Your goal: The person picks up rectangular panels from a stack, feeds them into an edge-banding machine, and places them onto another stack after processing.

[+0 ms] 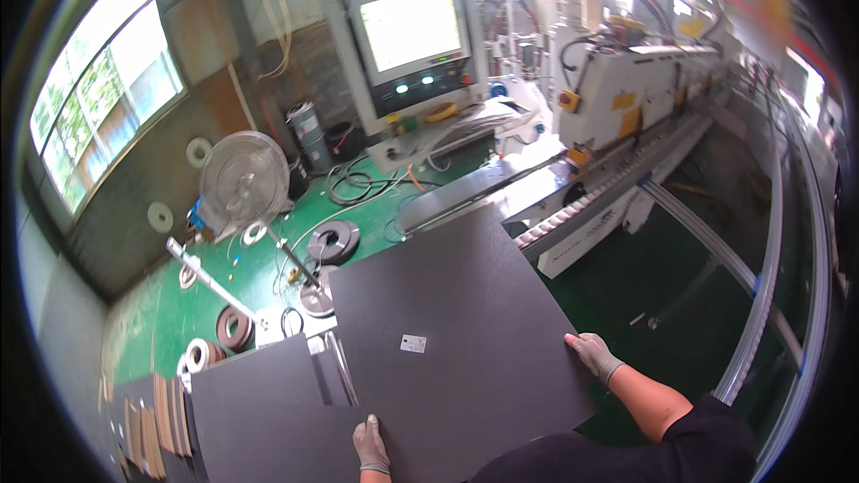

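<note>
A large dark grey panel (452, 322) lies flat, its far corner pointing toward the infeed of the long white edge-processing machine (626, 116). The left hand (370, 449), gloved, rests at the panel's near edge with fingers laid flat on top; the right hand (592, 353), also gloved, presses against the right edge, fingers curled over it. Neither hand encloses the panel; both bear on its margins. A small pale label (413, 343) sits near the panel's middle.

The step in hand appears to be guiding the panel toward the machine's roller track (573, 210). The next move likely calls for squaring the panel's edge to that track while both hands push evenly, since the panel now sits skewed to it.

A second dark panel (255, 394) lies at the near left, partly under the first. On the green floor (152, 322) at the left lie rolls of edge banding (333, 241), a white fan (243, 177) and loose cables. A control console with a lit screen (413, 27) stands at the far centre. A curved metal rail (761, 304) borders the right side, close to the right forearm.
</note>
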Tool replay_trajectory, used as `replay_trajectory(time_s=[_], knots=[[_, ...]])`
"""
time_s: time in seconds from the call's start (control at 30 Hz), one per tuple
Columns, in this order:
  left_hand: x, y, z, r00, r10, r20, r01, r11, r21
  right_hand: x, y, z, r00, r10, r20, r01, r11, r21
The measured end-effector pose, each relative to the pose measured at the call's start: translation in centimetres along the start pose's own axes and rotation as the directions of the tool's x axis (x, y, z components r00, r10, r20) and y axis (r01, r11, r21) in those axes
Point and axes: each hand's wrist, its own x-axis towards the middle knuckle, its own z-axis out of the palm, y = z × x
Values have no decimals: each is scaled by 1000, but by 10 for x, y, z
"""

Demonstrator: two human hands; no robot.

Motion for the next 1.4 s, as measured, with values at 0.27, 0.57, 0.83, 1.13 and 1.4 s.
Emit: replay_trajectory(time_s=[0.27, 0.57, 0.83, 1.13, 1.4], knots=[[11, 34, 55, 888, -291, 357, 411, 850, -329, -27, 48, -89, 915, 264, 306, -392, 762, 515], [-33, 86, 184, 720, -266, 641, 617, 669, -416, 26, 103, -160, 994, -86, 71, -65, 74, 995], [-89, 186, 263, 675, -171, 718, 618, 663, -423, 8, 69, -144, 1000, 19, -4, 6, -99, 995], [-85, 196, 302, 533, -197, 823, 681, 676, -280, -50, 73, -37, 917, 36, 398, -350, 549, 759], [-97, 216, 383, 442, -254, 860, 758, 619, -206, 2, 86, -72, 931, 179, 318, -294, -150, 944]])
